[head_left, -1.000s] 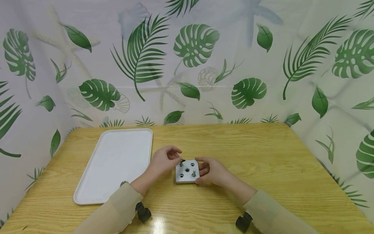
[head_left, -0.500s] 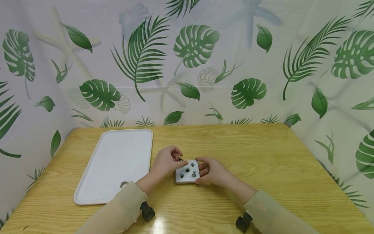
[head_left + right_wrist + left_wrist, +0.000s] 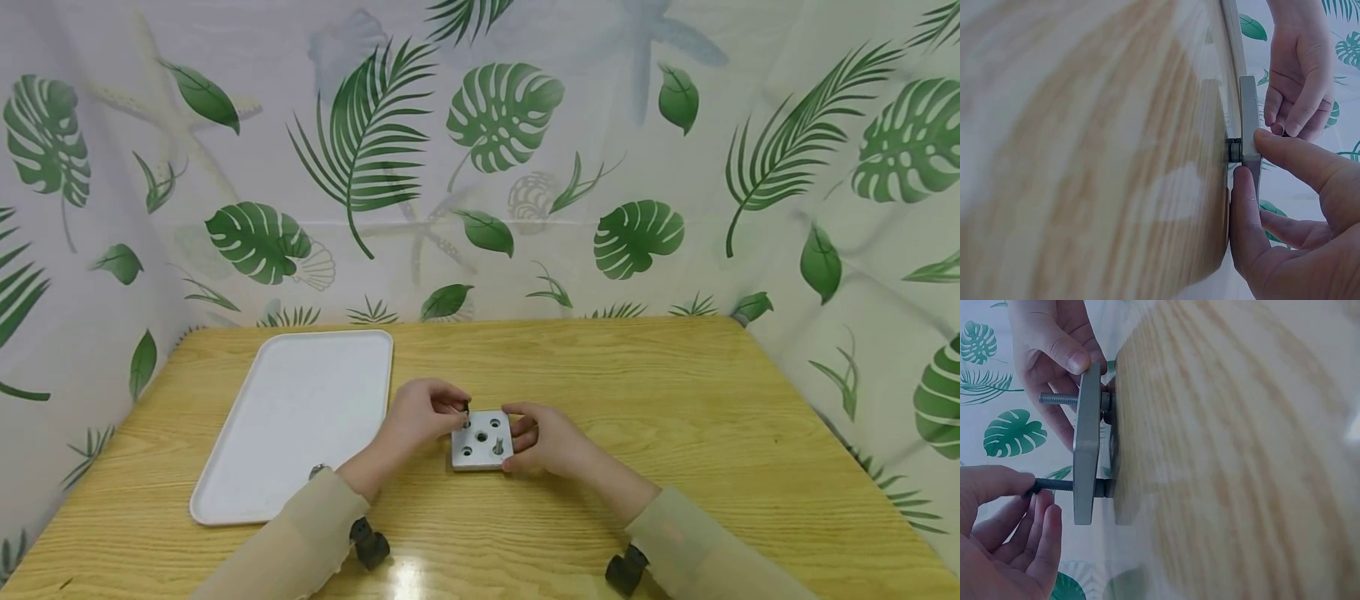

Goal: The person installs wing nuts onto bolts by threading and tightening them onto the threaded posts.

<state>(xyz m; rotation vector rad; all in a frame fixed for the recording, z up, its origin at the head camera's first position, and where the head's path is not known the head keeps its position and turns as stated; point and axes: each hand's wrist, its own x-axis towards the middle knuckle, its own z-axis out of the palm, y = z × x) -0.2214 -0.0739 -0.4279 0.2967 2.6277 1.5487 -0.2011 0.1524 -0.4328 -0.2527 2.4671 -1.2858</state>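
A square silver metal plate (image 3: 482, 462) with several holes stands slightly raised off the table. Two threaded bolts point up through opposite corners, the near right bolt (image 3: 498, 446) bare and the far left bolt (image 3: 1057, 484) by the left hand; both have their heads underneath in the left wrist view. My left hand (image 3: 424, 412) pinches a small black piece (image 3: 466, 407) at the top of the far left bolt, its exact shape mostly covered by the fingertips. My right hand (image 3: 551, 437) grips the plate's right edge between thumb and fingers.
A white rectangular tray (image 3: 300, 400) lies on the wooden table (image 3: 645, 392), left of the plate. On its near part is a small shiny metal piece (image 3: 318, 471), partly covered by the left sleeve. A leaf-patterned cloth (image 3: 540, 275) hangs behind the table.
My left fingers have turned over the bolt top and come back, and the black piece has changed its angle. The right hand and plate have stayed in place.
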